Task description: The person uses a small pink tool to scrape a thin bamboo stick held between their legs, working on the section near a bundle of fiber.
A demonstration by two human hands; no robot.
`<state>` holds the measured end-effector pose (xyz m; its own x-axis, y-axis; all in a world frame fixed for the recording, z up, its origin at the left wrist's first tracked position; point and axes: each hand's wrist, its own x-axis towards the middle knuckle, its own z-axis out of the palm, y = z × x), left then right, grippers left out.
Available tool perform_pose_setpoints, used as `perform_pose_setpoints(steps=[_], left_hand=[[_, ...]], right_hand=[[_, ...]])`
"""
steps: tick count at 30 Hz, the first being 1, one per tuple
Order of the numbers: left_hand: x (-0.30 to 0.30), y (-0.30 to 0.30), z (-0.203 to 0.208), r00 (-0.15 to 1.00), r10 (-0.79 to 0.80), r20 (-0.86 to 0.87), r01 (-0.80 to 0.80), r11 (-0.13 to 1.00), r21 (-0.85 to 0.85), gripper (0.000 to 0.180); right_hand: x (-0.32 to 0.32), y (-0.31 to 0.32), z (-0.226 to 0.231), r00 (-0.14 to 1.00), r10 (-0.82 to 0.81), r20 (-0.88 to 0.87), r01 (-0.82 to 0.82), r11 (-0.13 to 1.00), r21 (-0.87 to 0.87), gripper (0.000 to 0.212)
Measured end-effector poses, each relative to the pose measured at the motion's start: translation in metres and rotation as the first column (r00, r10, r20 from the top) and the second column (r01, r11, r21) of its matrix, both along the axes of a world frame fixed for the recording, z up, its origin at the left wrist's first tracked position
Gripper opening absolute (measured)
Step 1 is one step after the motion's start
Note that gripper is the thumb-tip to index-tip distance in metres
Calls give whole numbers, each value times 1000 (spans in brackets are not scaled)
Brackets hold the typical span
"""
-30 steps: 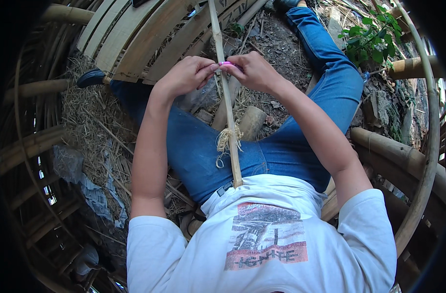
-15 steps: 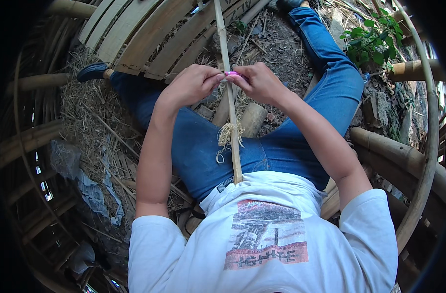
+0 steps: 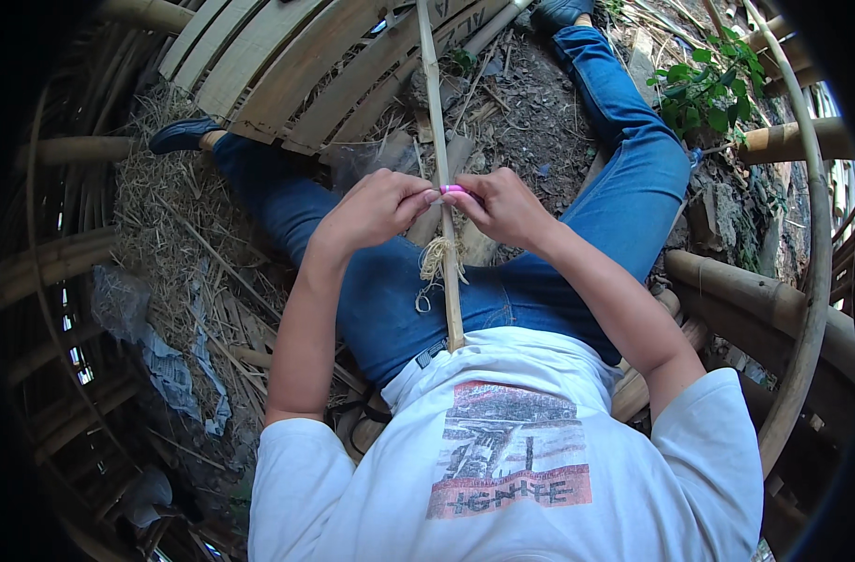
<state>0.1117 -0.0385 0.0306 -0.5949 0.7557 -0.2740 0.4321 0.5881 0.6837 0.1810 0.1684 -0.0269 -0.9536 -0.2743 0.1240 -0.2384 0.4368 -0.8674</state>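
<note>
A long pale bamboo strip (image 3: 438, 112) runs from my waist, away between my legs. Its near end rests against my belt. My right hand (image 3: 507, 203) is closed round a small pink tool (image 3: 453, 189), held crosswise against the strip; whether it has a blade is too small to see. From the other side, my left hand (image 3: 380, 208) pinches thumb and finger together right beside the strip, at the tool's far end. What lies between those fingertips is hidden. Nearer to me, a bundle of pale fibre cord (image 3: 435, 258) is wound around the strip.
A slatted wooden panel (image 3: 287, 66) lies at the far left. Straw (image 3: 165, 197) and torn plastic (image 3: 170, 370) cover the ground on my left. Bamboo poles (image 3: 755, 290) and a curved bamboo pole (image 3: 810, 328) stand at right, with a leafy plant (image 3: 713, 89) behind them.
Both hands have slid along the strip toward me, carrying the pink tool nearer the cord bundle. The strip's near end stays at my waist.
</note>
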Motion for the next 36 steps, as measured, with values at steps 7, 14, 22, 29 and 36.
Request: perform_pose_setpoints(steps=[7,14,22,29,36], left_hand=[[29,-7,10,993,-6,118,9,1000,-28,24],[38,-7,12,1000,7,2,-7,1000,-2,21],[-3,8,4,987,64,-145,-55,997,61,24],[-81,25,6,966,133,-222,-138,990,-7,28],[-131,33,1,979,97,-179,-99,995,2,29]], right_hand=[[32,-7,3,999,43,28,-43,999,-14,22],[38,-6,13,999,29,19,-30,999,15,20],[-15,10,12,994,-39,-104,49,993,104,25],[-98,22,14,976,-110,-185,150,964,218,30],[-143,31,-3,933,-149,-328,221,956,193,33]])
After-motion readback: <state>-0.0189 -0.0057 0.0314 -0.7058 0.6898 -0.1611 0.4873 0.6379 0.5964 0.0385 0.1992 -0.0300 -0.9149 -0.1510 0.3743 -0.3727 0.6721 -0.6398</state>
